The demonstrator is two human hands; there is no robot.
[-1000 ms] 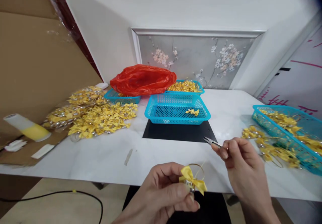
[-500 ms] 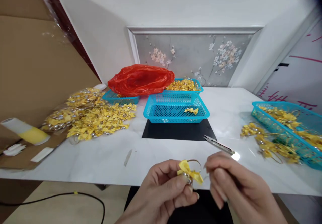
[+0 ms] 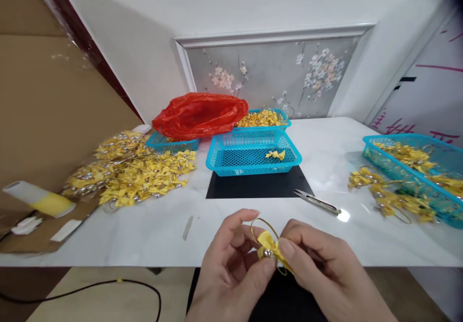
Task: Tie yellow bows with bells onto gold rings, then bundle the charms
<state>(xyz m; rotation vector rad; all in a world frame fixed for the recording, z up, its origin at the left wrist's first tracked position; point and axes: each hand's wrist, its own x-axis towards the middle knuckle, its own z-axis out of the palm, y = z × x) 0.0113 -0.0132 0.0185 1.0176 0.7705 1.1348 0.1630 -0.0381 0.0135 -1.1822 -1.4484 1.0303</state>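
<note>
Both hands meet low in the view, just in front of the near edge of the white tabletop [image 3: 152, 230]. The left hand [image 3: 231, 269] and the right hand [image 3: 318, 269] pinch a small yellow ribbon bow [image 3: 269, 246] between them, thumbs and forefingers closed on it from either side. A thin gold loop [image 3: 264, 223] rises from the bow, and a small silvery bead sits at its knot, though what it is exactly is too small to tell. The lower tails of the bow are partly covered by the right fingers [image 3: 289, 249], and both wrists are cut off by the bottom of the frame. On the tabletop just beyond the hands lie thread snips [image 3: 318, 201], untouched, beside a black mat [image 3: 258, 187]. A blue basket [image 3: 253, 155] stands on the mat's far edge with one bow inside. Behind it a red plastic bag [image 3: 198, 114] hides most of a second basket. A heap of yellow bows [image 3: 137, 170] spreads at the left, and another basket [image 3: 415, 175] at the right runs out of view.
</note>
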